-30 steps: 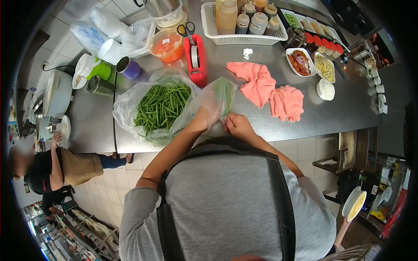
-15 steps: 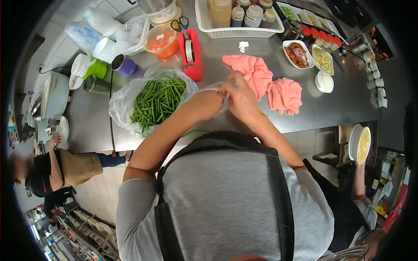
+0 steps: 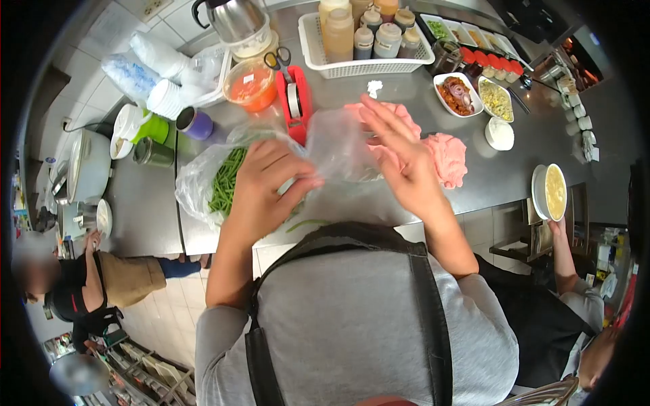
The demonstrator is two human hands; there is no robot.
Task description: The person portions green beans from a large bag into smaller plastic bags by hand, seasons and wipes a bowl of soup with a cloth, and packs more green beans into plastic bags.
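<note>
A small clear plastic bag point(image 3: 336, 143), blurred by motion, stands upright between my hands over the counter. My left hand point(image 3: 269, 186) is curled, its thumb and finger pinched at the bag's lower left edge. On the bag's right side, my right hand point(image 3: 408, 166) is open with fingers stretched out; whether it touches the plastic I cannot tell. Cut green beans point(image 3: 227, 183) fill a larger clear bag point(image 3: 193, 186), partly hidden behind my left hand. Beyond my right hand lie crumpled pink cloths point(image 3: 445, 160). A red tape dispenser point(image 3: 302, 105) stands behind the small bag.
Scissors point(image 3: 277, 59), an orange-filled tub point(image 3: 250, 84) and a white basket of bottles point(image 3: 369, 68) stand at the back. Bowls of food point(image 3: 459, 95) sit to the right. One person holds a bowl of yellow food point(image 3: 555, 193) at right; another person point(image 3: 81, 274) stands at left.
My hands were together at the plastic; now they are apart, the left one moved left over the beans, the right one spread open. The small bag now stands up between them.
</note>
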